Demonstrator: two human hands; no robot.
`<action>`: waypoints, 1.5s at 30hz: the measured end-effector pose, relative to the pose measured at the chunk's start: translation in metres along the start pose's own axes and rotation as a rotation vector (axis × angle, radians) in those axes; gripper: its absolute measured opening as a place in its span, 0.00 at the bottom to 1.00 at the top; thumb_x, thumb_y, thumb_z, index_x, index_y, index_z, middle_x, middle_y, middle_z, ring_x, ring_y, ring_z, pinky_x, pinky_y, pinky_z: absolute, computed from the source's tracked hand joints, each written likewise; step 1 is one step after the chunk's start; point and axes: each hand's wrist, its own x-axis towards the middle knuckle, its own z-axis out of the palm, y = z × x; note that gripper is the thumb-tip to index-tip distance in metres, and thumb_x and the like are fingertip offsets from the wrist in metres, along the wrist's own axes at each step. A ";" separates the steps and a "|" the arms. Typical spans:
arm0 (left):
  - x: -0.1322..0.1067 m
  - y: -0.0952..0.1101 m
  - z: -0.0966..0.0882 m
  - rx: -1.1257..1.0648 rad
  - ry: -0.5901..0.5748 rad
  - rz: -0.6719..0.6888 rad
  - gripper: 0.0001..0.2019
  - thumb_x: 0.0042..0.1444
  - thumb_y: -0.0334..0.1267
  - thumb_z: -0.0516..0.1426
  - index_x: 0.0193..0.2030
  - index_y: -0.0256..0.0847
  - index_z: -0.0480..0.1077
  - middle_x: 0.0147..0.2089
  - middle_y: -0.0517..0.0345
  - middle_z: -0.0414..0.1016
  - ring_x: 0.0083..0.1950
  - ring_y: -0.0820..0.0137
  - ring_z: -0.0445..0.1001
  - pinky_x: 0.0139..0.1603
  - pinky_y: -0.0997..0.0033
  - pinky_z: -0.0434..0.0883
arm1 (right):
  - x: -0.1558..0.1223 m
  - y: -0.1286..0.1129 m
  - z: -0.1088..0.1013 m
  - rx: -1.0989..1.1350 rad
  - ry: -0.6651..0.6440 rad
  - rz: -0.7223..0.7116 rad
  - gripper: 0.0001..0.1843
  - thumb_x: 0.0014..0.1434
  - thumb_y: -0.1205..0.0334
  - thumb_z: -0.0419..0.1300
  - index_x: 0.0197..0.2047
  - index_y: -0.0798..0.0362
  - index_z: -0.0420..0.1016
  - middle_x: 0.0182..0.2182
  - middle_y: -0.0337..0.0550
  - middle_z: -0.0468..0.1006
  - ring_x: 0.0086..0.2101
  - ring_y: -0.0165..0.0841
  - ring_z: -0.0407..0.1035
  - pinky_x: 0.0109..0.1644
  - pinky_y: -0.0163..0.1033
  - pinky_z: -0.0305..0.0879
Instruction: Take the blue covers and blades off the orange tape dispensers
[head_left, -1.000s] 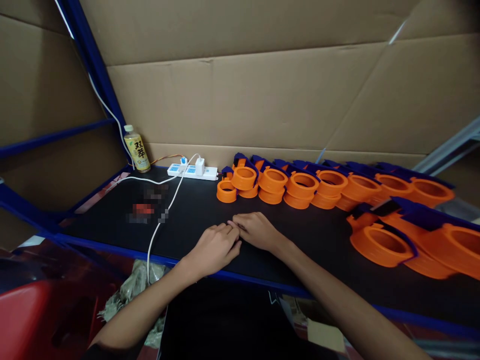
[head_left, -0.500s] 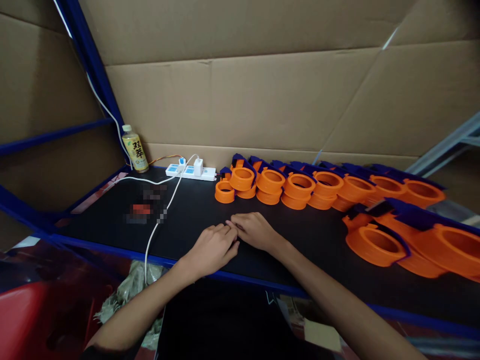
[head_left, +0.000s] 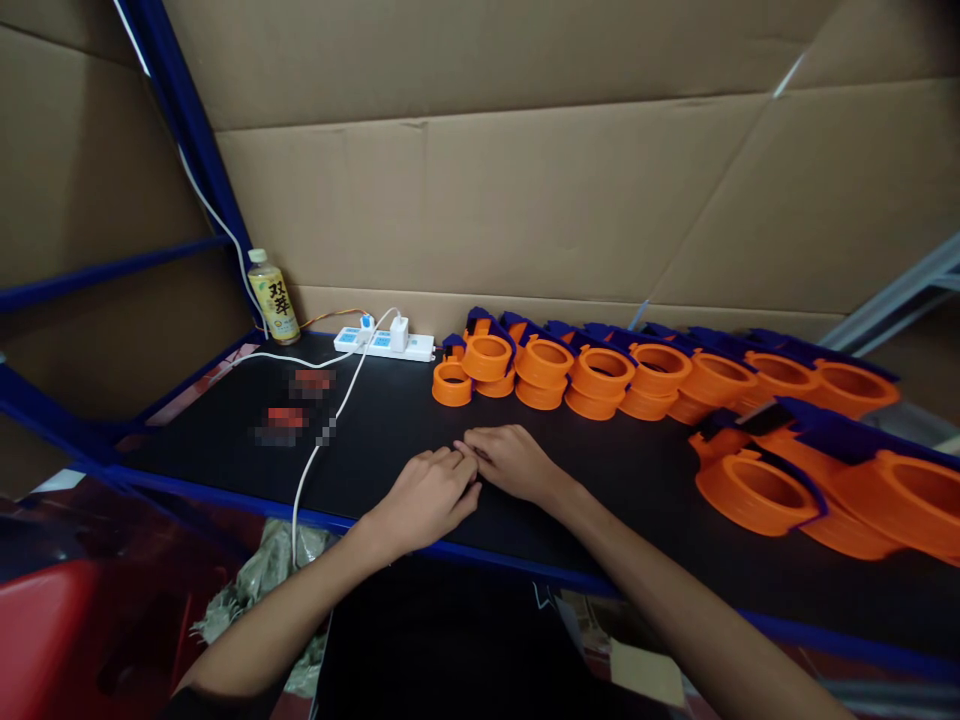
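Note:
My left hand [head_left: 431, 497] rests on the black tabletop [head_left: 600, 520] near its front edge, fingers curled inward. My right hand [head_left: 514, 460] lies against it, also with bent fingers, and the fingertips of both hands meet. No object shows in either hand, though the undersides of the fingers are hidden. Beyond my right hand, along the back of the table, stands a stacked row of orange and dark blue tape dispensers [head_left: 600, 370]. Several more dispensers [head_left: 761, 490] lie to the right, closer to me.
A white power strip [head_left: 382, 343] with plugs sits at the back, its white cable [head_left: 304, 470] hanging over the front edge. A yellow-labelled bottle [head_left: 274, 297] stands in the back left corner beside a blue frame post [head_left: 199, 130]. Cardboard [head_left: 525, 200] walls the rear. Pixelated patches cover something at left.
Both hands stay where they were, touching on the table. The view has shifted very slightly, with the scene a few pixels further right.

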 end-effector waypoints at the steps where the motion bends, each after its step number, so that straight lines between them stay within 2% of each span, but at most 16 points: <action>1: 0.000 0.001 0.000 -0.006 0.004 0.004 0.09 0.67 0.38 0.49 0.42 0.38 0.68 0.40 0.48 0.77 0.43 0.59 0.77 0.43 0.59 0.73 | 0.000 0.000 0.000 -0.002 0.000 0.000 0.23 0.73 0.54 0.45 0.26 0.54 0.62 0.25 0.39 0.70 0.24 0.26 0.58 0.31 0.35 0.44; 6: -0.005 0.002 -0.013 -0.051 0.091 0.006 0.08 0.67 0.36 0.48 0.41 0.40 0.68 0.38 0.52 0.76 0.41 0.63 0.76 0.42 0.62 0.72 | 0.001 0.000 0.000 -0.012 0.000 -0.006 0.23 0.73 0.54 0.46 0.27 0.54 0.63 0.25 0.39 0.71 0.24 0.26 0.59 0.31 0.35 0.45; 11: -0.015 -0.009 -0.034 -0.063 0.198 -0.113 0.09 0.67 0.36 0.48 0.38 0.41 0.67 0.33 0.57 0.71 0.35 0.68 0.72 0.36 0.67 0.68 | -0.001 -0.002 0.002 -0.027 0.014 0.004 0.22 0.72 0.53 0.48 0.27 0.54 0.65 0.26 0.39 0.72 0.24 0.25 0.61 0.31 0.35 0.47; 15: -0.015 -0.012 -0.027 -0.013 0.121 -0.097 0.09 0.67 0.37 0.49 0.38 0.41 0.67 0.35 0.56 0.72 0.37 0.66 0.73 0.35 0.66 0.67 | 0.000 -0.001 -0.002 -0.069 0.076 0.082 0.21 0.72 0.52 0.47 0.32 0.54 0.71 0.31 0.42 0.76 0.28 0.28 0.66 0.31 0.35 0.50; 18: -0.012 -0.011 -0.015 0.007 0.071 -0.073 0.09 0.67 0.38 0.49 0.36 0.42 0.67 0.36 0.55 0.72 0.38 0.65 0.74 0.34 0.66 0.67 | 0.009 0.006 -0.016 -0.146 0.212 0.207 0.19 0.72 0.52 0.47 0.49 0.54 0.73 0.45 0.50 0.77 0.40 0.34 0.72 0.34 0.36 0.55; 21: -0.010 -0.011 -0.009 0.003 0.053 -0.068 0.09 0.67 0.39 0.49 0.36 0.42 0.67 0.36 0.55 0.72 0.38 0.64 0.74 0.34 0.67 0.67 | 0.027 0.018 -0.033 -0.284 0.302 0.335 0.24 0.70 0.52 0.50 0.64 0.54 0.65 0.59 0.54 0.70 0.50 0.42 0.70 0.35 0.39 0.60; 23: -0.010 -0.011 -0.009 -0.001 0.052 -0.089 0.10 0.67 0.39 0.49 0.36 0.42 0.67 0.36 0.55 0.72 0.38 0.64 0.74 0.33 0.67 0.66 | 0.040 0.026 -0.041 -0.348 0.250 0.388 0.25 0.69 0.54 0.51 0.65 0.53 0.63 0.61 0.55 0.68 0.48 0.44 0.71 0.36 0.40 0.60; 27: -0.011 -0.011 -0.013 -0.070 0.065 -0.157 0.10 0.67 0.39 0.49 0.36 0.42 0.68 0.34 0.58 0.72 0.36 0.66 0.73 0.34 0.68 0.67 | 0.058 0.035 -0.044 -0.365 0.173 0.409 0.18 0.68 0.57 0.53 0.57 0.55 0.70 0.52 0.55 0.74 0.40 0.42 0.73 0.36 0.40 0.59; 30: -0.012 -0.011 -0.014 -0.243 0.141 -0.260 0.10 0.67 0.40 0.50 0.39 0.43 0.70 0.35 0.59 0.73 0.35 0.69 0.73 0.36 0.68 0.68 | 0.060 0.031 -0.045 -0.362 0.179 0.380 0.16 0.69 0.58 0.51 0.54 0.55 0.71 0.50 0.54 0.76 0.41 0.42 0.73 0.35 0.40 0.57; 32: -0.012 -0.014 -0.013 -0.442 0.252 -0.363 0.10 0.67 0.42 0.50 0.46 0.43 0.71 0.39 0.58 0.76 0.37 0.70 0.74 0.37 0.69 0.70 | 0.056 0.022 -0.047 -0.357 0.196 0.349 0.17 0.70 0.58 0.50 0.55 0.55 0.71 0.51 0.54 0.76 0.43 0.41 0.72 0.34 0.39 0.55; 34: -0.011 -0.019 -0.014 -0.702 0.397 -0.451 0.16 0.67 0.46 0.50 0.56 0.43 0.68 0.49 0.52 0.77 0.46 0.67 0.77 0.41 0.68 0.73 | 0.046 0.005 -0.052 -0.344 0.240 0.290 0.17 0.71 0.56 0.48 0.54 0.55 0.72 0.49 0.53 0.76 0.43 0.40 0.72 0.33 0.38 0.55; 36: -0.010 -0.026 -0.017 -1.002 0.520 -0.490 0.22 0.67 0.49 0.49 0.64 0.42 0.60 0.60 0.44 0.73 0.58 0.62 0.74 0.49 0.62 0.74 | 0.031 -0.018 -0.057 -0.315 0.284 0.201 0.18 0.72 0.54 0.48 0.51 0.55 0.74 0.46 0.52 0.78 0.40 0.38 0.72 0.33 0.38 0.55; 38: -0.009 -0.032 -0.023 -1.295 0.553 -0.506 0.25 0.68 0.50 0.47 0.67 0.42 0.57 0.65 0.41 0.68 0.63 0.59 0.71 0.53 0.57 0.74 | 0.012 -0.044 -0.061 -0.255 0.275 0.087 0.17 0.72 0.54 0.49 0.48 0.54 0.75 0.42 0.50 0.79 0.37 0.35 0.73 0.33 0.38 0.57; 41: -0.010 -0.036 -0.031 -1.605 0.527 -0.581 0.25 0.67 0.54 0.46 0.61 0.39 0.65 0.58 0.40 0.75 0.56 0.57 0.77 0.48 0.56 0.77 | -0.017 -0.082 -0.063 -0.152 0.141 -0.120 0.14 0.72 0.59 0.50 0.49 0.51 0.76 0.40 0.46 0.80 0.37 0.32 0.74 0.36 0.37 0.64; 43: -0.010 -0.033 -0.032 -1.719 0.478 -0.659 0.22 0.64 0.53 0.53 0.54 0.37 0.70 0.51 0.42 0.79 0.50 0.57 0.80 0.44 0.59 0.78 | -0.032 -0.100 -0.064 -0.109 0.073 -0.235 0.14 0.71 0.63 0.50 0.52 0.50 0.75 0.40 0.44 0.80 0.36 0.30 0.75 0.37 0.36 0.66; 45: -0.010 -0.027 -0.030 -1.784 0.467 -0.720 0.19 0.59 0.49 0.60 0.49 0.35 0.73 0.47 0.43 0.80 0.47 0.58 0.81 0.43 0.61 0.79 | -0.040 -0.110 -0.067 -0.048 0.108 -0.288 0.13 0.71 0.61 0.53 0.53 0.50 0.74 0.42 0.42 0.80 0.35 0.28 0.75 0.36 0.34 0.68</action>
